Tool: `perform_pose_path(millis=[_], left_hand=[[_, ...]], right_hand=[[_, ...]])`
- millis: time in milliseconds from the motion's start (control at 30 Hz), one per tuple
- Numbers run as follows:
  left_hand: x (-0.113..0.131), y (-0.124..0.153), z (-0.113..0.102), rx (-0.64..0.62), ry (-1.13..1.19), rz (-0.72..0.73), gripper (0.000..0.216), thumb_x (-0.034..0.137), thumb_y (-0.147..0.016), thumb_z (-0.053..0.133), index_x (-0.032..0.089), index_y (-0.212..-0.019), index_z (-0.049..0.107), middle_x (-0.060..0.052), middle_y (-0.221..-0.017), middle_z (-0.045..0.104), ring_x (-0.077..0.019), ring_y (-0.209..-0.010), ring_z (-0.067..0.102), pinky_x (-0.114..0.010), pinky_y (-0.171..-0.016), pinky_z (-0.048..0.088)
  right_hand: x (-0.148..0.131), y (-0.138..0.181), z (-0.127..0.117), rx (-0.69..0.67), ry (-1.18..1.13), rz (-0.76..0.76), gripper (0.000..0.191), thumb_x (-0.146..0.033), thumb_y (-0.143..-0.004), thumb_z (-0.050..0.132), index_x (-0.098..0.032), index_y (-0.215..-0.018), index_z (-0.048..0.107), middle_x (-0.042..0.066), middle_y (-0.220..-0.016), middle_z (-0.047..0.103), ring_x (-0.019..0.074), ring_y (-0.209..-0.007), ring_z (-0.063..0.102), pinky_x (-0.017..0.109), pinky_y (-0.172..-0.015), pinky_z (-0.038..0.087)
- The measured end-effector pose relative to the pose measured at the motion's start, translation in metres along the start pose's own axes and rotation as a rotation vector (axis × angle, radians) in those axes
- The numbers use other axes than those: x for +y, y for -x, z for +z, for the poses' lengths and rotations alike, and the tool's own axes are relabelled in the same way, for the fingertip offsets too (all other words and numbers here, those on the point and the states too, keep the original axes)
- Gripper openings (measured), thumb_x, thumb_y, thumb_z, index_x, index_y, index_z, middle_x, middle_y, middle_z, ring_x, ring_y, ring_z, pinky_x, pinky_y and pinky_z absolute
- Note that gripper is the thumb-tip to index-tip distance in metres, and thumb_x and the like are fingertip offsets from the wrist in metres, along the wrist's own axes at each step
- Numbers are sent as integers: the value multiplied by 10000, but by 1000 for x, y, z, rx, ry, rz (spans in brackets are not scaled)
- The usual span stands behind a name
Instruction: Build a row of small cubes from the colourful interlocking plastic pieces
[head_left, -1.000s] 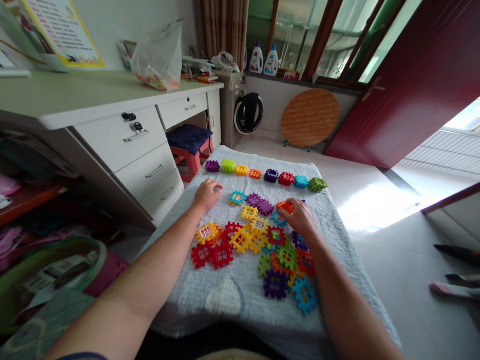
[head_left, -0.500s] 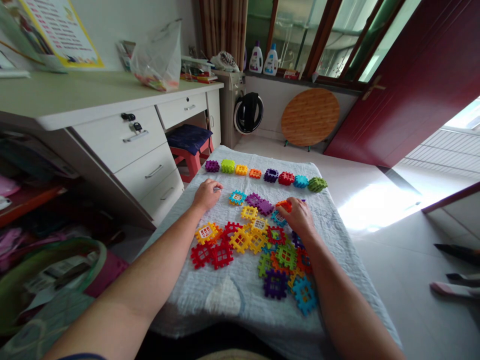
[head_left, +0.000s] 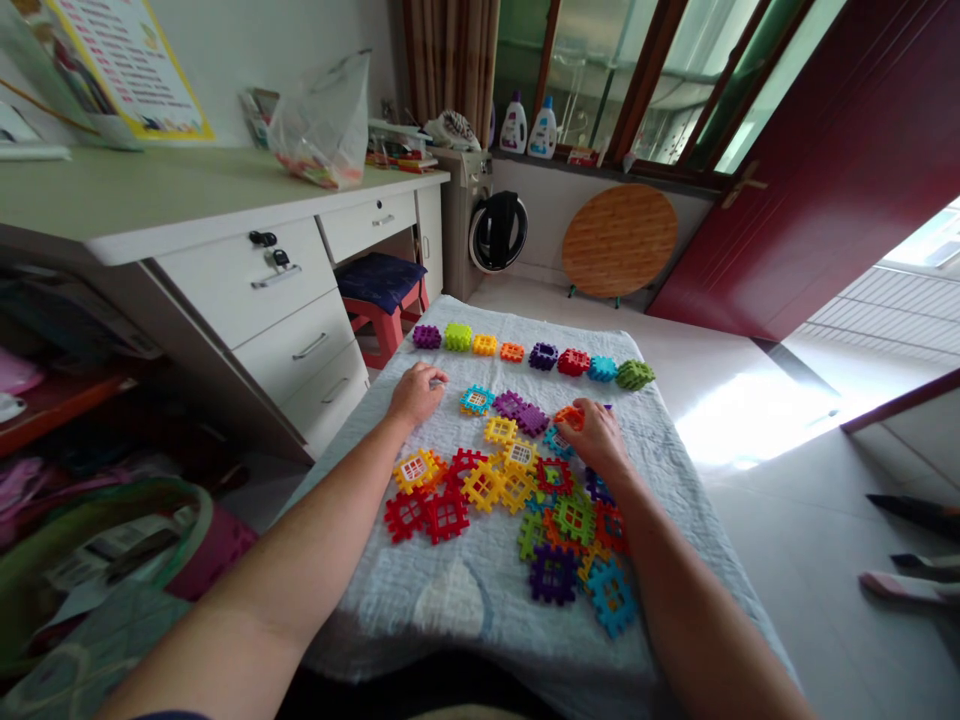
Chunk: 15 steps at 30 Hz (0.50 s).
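My left hand (head_left: 418,394) rests on the cloth at the left, fingers slightly bent and apart, nothing visible in them. Near it lies a blue building block (head_left: 477,400) with a white lattice insert. My right hand (head_left: 600,436) has thumb and fingers at an orange building block (head_left: 570,417), which it appears to grip by the edge. Beneath that hand a blue block (head_left: 557,441) is partly hidden. Purple blocks (head_left: 521,412) lie between the hands. Yellow blocks (head_left: 499,482), red blocks (head_left: 447,514) and a mixed pile with a green block (head_left: 575,518) lie closer to me.
A row of assembled block cubes (head_left: 543,355) stands along the far side of the cloth-covered table (head_left: 390,600). To the left is a desk (head_left: 187,190) with drawers, and a stool (head_left: 381,285) beside it. A bin (head_left: 202,530) stands at lower left.
The view has shifted slightly. My left fingers have loosened a little; my right hand stays at the orange block. The blocks keep their places.
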<state>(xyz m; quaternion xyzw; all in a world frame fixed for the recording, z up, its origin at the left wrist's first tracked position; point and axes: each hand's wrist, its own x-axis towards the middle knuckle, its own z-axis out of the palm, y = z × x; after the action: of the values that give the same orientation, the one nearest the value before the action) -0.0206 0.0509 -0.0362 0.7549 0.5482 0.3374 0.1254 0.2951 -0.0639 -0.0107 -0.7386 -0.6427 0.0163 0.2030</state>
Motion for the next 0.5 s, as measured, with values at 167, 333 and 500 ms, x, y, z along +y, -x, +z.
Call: perform_pose_path(millis=[167,333,500], left_hand=[[1,0,-1,-9,10,-21,205,182,-735,522,195,-851,690,-63,-966,623,-220,-956,602,-334,-936,478],[1,0,0,-1,19,-13,207,174,-736,516,189,-848,690,-68,-963,622,-220,-947,601,-340,-937,474],[0,0,0,-9,34,-21,195,173,-739,522,196,-842,686,-62,-958,629,-215,-945,602,-337,-932,477]], right_hand=[[3,-1,-1,-13,70,1,421,-437,-764,567,-178,-1093,605,138,-1056,648,287,-994,554,401,-886,391],[4,-3,-6,-70,179,41,472,-524,-756,569,-158,-1043,649,153,-1015,638,291,-955,557,390,-857,397],[2,-4,-10,-71,212,47,484,-578,-744,558,-171,-976,681,146,-967,634,295,-914,550,395,-813,403]])
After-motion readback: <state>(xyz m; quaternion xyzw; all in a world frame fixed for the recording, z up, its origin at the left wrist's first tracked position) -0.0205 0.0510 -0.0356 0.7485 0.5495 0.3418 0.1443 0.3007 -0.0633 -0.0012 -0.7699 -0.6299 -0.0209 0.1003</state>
